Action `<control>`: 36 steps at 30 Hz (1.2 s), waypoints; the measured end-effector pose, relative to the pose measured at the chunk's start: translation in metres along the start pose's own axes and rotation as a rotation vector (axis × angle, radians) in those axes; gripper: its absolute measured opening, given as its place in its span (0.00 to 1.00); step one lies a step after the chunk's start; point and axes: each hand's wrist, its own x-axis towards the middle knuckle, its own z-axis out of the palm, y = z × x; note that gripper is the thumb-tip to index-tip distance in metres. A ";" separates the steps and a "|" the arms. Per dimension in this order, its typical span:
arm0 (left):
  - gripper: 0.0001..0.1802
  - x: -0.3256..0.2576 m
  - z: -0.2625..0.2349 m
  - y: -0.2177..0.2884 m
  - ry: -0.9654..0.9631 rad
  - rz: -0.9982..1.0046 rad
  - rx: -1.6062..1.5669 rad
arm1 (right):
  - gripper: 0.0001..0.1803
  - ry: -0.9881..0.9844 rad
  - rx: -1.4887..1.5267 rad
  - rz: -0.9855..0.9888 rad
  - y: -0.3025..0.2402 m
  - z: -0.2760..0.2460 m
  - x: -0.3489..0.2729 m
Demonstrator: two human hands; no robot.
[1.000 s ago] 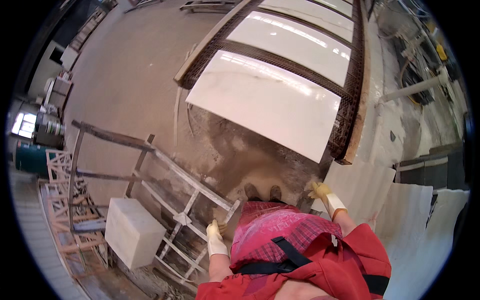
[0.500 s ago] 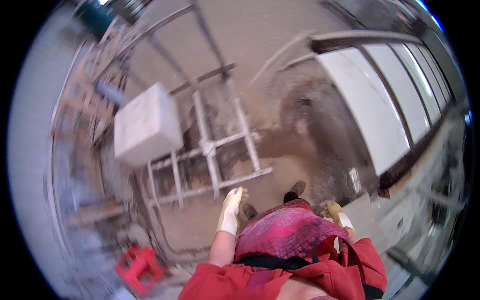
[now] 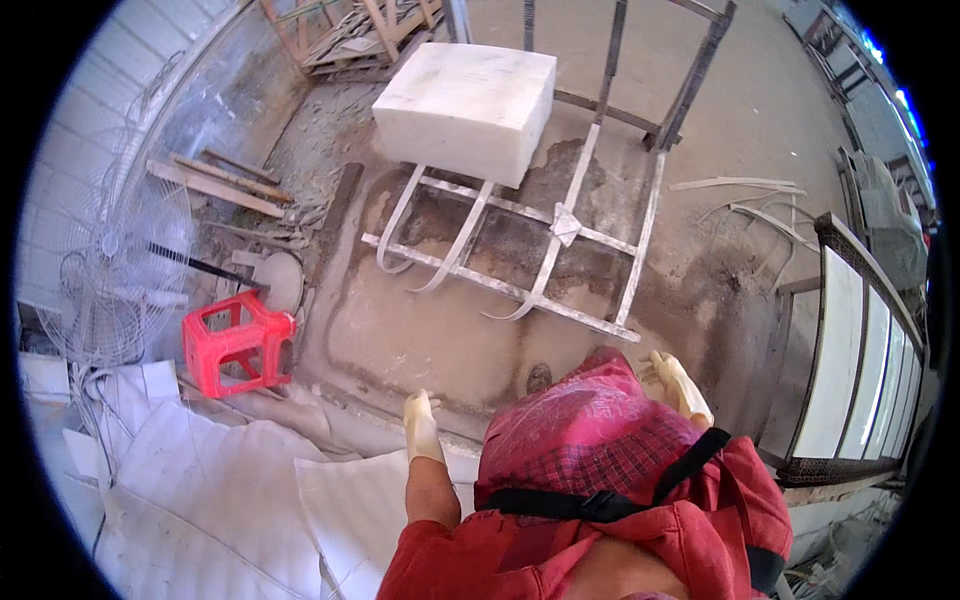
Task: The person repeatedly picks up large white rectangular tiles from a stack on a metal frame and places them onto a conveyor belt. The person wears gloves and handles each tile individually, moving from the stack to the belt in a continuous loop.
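Both my hands wear pale cream rubber gloves. My left hand hangs beside the pink apron, its fingers loosely bent and slightly apart, with nothing seen in it. On the apron's other side, my right hand is held out with its fingers apart and touches nothing. Ahead of me a low whitened metal frame lies on the wet floor, with curved strips across it. A large white block rests on the frame's far left part.
A red plastic stool stands at the left, beside a wire-caged fan. Pale sheets cover the near left floor. Wooden planks lie farther back. White panels in a dark rack stand at the right.
My view has turned to the left. The white block and the frame now appear farther right, and the stool higher. Both hands stay empty at my sides.
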 end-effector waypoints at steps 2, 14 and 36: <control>0.21 0.007 -0.023 -0.019 0.017 -0.042 -0.058 | 0.28 -0.063 -0.059 -0.009 -0.017 0.013 0.042; 0.22 0.069 -0.037 -0.012 -0.134 -0.347 -0.594 | 0.27 -0.192 -0.596 -0.419 -0.133 0.118 0.238; 0.28 0.363 0.017 0.532 -0.480 -0.005 -0.266 | 0.28 -0.093 0.172 -0.004 -0.493 0.291 0.346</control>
